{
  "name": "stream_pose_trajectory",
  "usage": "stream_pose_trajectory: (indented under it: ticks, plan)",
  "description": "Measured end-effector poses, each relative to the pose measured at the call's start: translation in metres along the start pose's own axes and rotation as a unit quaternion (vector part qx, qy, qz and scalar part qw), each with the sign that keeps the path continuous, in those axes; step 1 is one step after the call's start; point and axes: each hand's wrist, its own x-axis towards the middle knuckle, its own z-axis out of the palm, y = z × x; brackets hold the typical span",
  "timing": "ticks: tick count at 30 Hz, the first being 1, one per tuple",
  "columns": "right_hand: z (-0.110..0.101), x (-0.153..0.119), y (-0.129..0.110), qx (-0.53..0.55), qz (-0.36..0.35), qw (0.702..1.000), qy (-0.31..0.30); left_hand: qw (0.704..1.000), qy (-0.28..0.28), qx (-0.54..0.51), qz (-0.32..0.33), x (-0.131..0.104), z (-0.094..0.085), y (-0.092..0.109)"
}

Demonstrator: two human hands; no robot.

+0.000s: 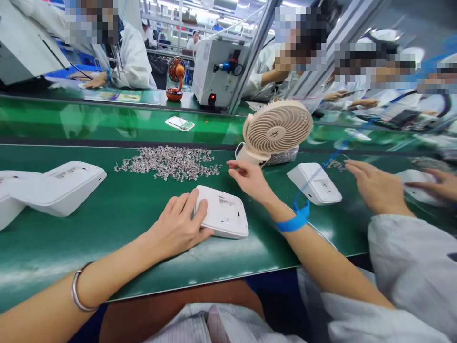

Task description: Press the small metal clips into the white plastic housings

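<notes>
My left hand [182, 221] grips the left side of a white plastic housing [232, 219], its fingers on the top edge and its thumb along the near side. The housing lies on the green work surface, with a recess and small slots on its upper face. Just right of a pile of small shiny metal pieces [171, 162], my right hand [250, 181] is held with thumb and forefinger pinched together. Whatever may be between those fingertips is too small to make out. A blue wrist strap [294, 220] with a coiled cord circles my right wrist.
Two more white housings [67, 183] overlap at the left. A beige fan [278, 128] stands behind my right hand. At the right, another housing [317, 183] lies near a co-worker's hand [378, 186]. A circuit board in a white shell [179, 124] sits on the green belt [124, 124] beyond.
</notes>
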Motion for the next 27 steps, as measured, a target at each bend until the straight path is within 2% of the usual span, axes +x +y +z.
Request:
stream_pose_trajectory:
  ticks: [2, 4, 9, 14, 18, 23, 27]
  plan:
    - [0.013, 0.016, 0.022, -0.024, 0.001, 0.999, -0.021, 1.000, 0.001, -0.004, -0.001, 0.001, -0.002, -0.002]
    - [0.022, 0.022, 0.035, -0.047, -0.012, 0.998, -0.036, 1.000, -0.004, -0.012, 0.002, 0.001, -0.003, -0.004]
    - [0.025, 0.021, 0.037, -0.123, -0.054, 0.989, -0.057, 0.999, -0.022, -0.024, 0.002, 0.000, -0.002, -0.009]
    - [0.022, 0.015, 0.029, -0.168, -0.065, 0.983, -0.027, 0.999, -0.013, -0.034, 0.007, 0.001, 0.001, -0.012]
    - [0.018, 0.007, 0.015, -0.139, -0.056, 0.989, 0.016, 0.999, -0.010, -0.028, 0.016, 0.003, 0.000, -0.013]
    - [0.010, -0.005, -0.011, -0.059, -0.078, 0.995, -0.031, 1.000, -0.015, -0.010, 0.020, 0.004, -0.003, -0.014]
    - [0.003, -0.014, -0.030, 0.048, -0.004, 0.997, -0.054, 1.000, -0.011, -0.004, 0.016, 0.004, -0.004, -0.015]
